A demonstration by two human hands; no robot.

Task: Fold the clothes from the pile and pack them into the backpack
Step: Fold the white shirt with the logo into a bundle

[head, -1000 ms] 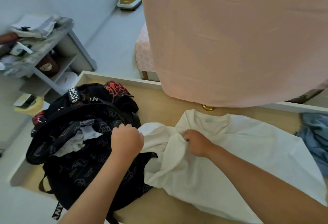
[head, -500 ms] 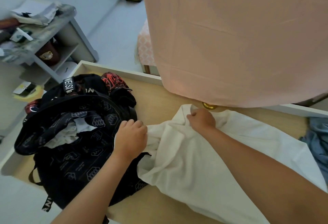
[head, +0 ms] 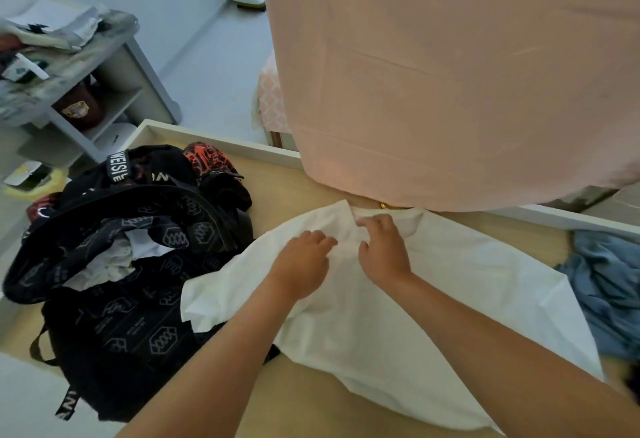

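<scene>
Left hand point(head: 304, 264) and right hand point(head: 382, 252) both pinch the shirt point(head: 398, 326) near its far collar; advise smoothing it flat before folding.

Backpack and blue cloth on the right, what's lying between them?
The white shirt lies spread there, its left edge overlapping the backpack; the head view shows it.
</scene>
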